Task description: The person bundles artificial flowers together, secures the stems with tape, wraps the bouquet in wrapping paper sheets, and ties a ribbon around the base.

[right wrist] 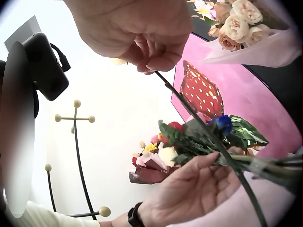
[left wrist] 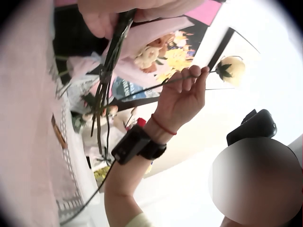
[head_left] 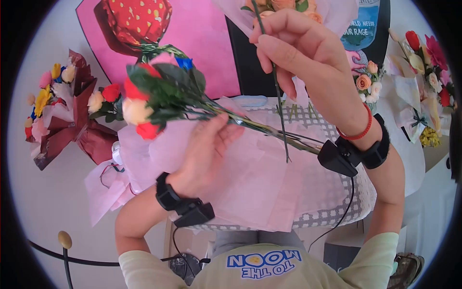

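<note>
My left hand (head_left: 204,149) holds a bunch of flowers (head_left: 144,108) by its stems, thumb over them and fingers beneath. Red, cream, pink and blue blooms with dark green leaves point left, and the stems slant down to the right. Higher up on the right, my right hand (head_left: 308,58) pinches a single long green stem (head_left: 279,106) between thumb and fingertips. In the left wrist view this stem bears a pale yellow rose (left wrist: 232,71) just beyond the right fingertips. The stem's lower end hangs across the bunch's stems in the head view.
Pink wrapping paper (head_left: 250,183) covers much of the checked tablecloth (head_left: 317,219). A dark-red wrapped bouquet (head_left: 86,115) stands left, more bouquets (head_left: 423,91) right. Pink artwork (head_left: 211,43) and a peach-rose bouquet (right wrist: 241,23) stand behind. A thin brown-handled tool (left wrist: 59,132) lies near the table edge.
</note>
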Available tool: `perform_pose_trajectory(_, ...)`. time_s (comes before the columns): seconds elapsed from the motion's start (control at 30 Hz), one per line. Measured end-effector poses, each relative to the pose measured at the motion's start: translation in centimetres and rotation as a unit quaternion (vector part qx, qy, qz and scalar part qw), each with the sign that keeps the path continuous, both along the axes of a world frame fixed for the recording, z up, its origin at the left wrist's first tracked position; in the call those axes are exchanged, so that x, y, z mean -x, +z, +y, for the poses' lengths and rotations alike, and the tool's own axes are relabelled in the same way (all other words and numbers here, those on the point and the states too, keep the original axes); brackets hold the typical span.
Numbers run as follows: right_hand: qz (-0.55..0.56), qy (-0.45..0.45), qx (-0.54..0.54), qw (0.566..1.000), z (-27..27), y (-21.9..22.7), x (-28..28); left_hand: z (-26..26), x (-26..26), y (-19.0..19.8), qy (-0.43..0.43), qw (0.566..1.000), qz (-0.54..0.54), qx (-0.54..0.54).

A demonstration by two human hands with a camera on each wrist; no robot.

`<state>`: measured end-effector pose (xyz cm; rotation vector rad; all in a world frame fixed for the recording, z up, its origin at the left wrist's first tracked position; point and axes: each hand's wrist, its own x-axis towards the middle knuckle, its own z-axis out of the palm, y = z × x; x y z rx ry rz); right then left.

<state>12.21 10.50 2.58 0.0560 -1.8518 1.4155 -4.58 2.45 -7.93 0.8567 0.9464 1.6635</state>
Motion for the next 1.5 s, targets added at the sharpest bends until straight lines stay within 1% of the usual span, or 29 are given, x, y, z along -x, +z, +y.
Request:
perform_pose_trajectory(0.03, 0.026, -0.101, -0.103, 0.989, 0.1, -0.8, 0.7, 0.0, 1.1, 0.6, 0.004, 1.0, 0.001, -0.003)
perform_pose_trajectory(0.1, 0.038, -0.099, -0.106, 0.989, 0.3, -1.0, 1.4, -0.1, 3.1, 1.8, 0.034, 0.995, 0.084, -0.048)
perform_pose_trajectory(0.13, 0.047, -0.1, -0.107, 0.988, 0.4, -1.0, 1.7, -0.1, 4.0, 2.3, 0.037, 0.994, 0.086, -0.051)
perform_pose_trajectory(0.2, 0.06, -0.101, -0.1, 0.988, 0.5, -0.8, 2.5, -0.1, 5.4, 3.0, 0.063, 0.983, 0.156, -0.078)
perform_pose_trajectory(0.23, 0.07, -0.105, -0.09, 0.988, 0.5, -0.7, 2.9, 0.0, 6.0, 3.2, 0.066, 0.982, 0.156, -0.08)
perform_pose_trajectory(0.3, 0.077, -0.108, -0.087, 0.987, 0.6, -0.6, 3.7, 0.0, 6.9, 3.5, 0.1, 0.967, 0.208, -0.11)
perform_pose_trajectory(0.37, 0.084, -0.113, -0.084, 0.987, 0.7, -0.4, 4.3, -0.1, 7.1, 3.7, 0.095, 0.966, 0.208, -0.119)
perform_pose_trajectory(0.43, 0.068, -0.118, -0.094, 0.986, 0.7, -0.3, 4.8, -0.2, 7.3, 3.9, 0.089, 0.966, 0.208, -0.128)
perform_pose_trajectory(0.57, 0.072, -0.115, -0.101, 0.986, 0.7, 0.1, 5.8, -0.1, 7.8, 4.8, 0.05, 0.965, 0.199, -0.161)
perform_pose_trajectory(0.7, 0.103, -0.132, -0.093, 0.981, 0.6, 1.0, 6.5, -0.2, 7.4, 5.2, 0.01, 0.961, 0.197, -0.196)
perform_pose_trajectory(0.77, 0.118, -0.14, -0.097, 0.978, 0.6, 1.7, 6.7, -0.3, 6.4, 5.1, 0.016, 0.961, 0.191, -0.199)
perform_pose_trajectory(0.83, 0.163, -0.135, -0.095, 0.973, 0.6, 3.0, 6.9, -0.4, 5.7, 5.5, 0.023, 0.96, 0.19, -0.205)
perform_pose_trajectory(0.9, 0.181, -0.116, -0.108, 0.971, 0.6, 4.4, 6.7, -0.4, 5.2, 6.3, -0.031, 0.962, 0.144, -0.231)
perform_pose_trajectory(0.93, 0.194, -0.136, -0.118, 0.964, 0.2, 4.8, 6.6, -0.2, 5.0, 6.8, -0.028, 0.962, 0.133, -0.235)
perform_pose_trajectory(0.97, 0.208, -0.158, -0.128, 0.957, -0.2, 5.2, 6.3, -0.3, 5.1, 7.2, -0.031, 0.959, 0.142, -0.245)
perform_pose_trajectory(1.03, 0.226, -0.158, -0.124, 0.953, -0.6, 5.6, 5.5, -0.4, 5.3, 8.3, -0.057, 0.956, 0.145, -0.248)
perform_pose_trajectory(1.1, 0.239, -0.157, -0.116, 0.951, -0.9, 5.8, 4.8, -0.7, 5.4, 9.6, -0.061, 0.951, 0.157, -0.258)
perform_pose_trajectory(1.17, 0.26, -0.143, -0.1, 0.95, -1.0, 5.8, 4.3, -1.2, 5.8, 10.6, -0.106, 0.947, 0.163, -0.257)
perform_pose_trajectory(1.23, 0.264, -0.147, -0.107, 0.947, -1.3, 5.8, 3.9, -1.0, 6.4, 10.9, -0.097, 0.943, 0.184, -0.261)
perform_pose_trajectory(1.3, 0.283, -0.129, -0.104, 0.945, -1.6, 5.6, 3.5, -0.9, 6.9, 11.0, -0.08, 0.935, 0.22, -0.267)
perform_pose_trajectory(1.4, 0.311, -0.136, -0.09, 0.936, -2.4, 5.2, 3.0, -0.1, 8.2, 10.0, -0.068, 0.924, 0.248, -0.282)
perform_pose_trajectory(1.43, 0.313, -0.136, -0.091, 0.936, -2.6, 5.1, 2.8, 0.0, 8.2, 9.6, -0.068, 0.923, 0.25, -0.284)
perform_pose_trajectory(1.5, 0.341, -0.142, -0.092, 0.925, -2.8, 4.7, 2.4, 0.1, 7.7, 8.9, -0.079, 0.935, 0.198, -0.283)
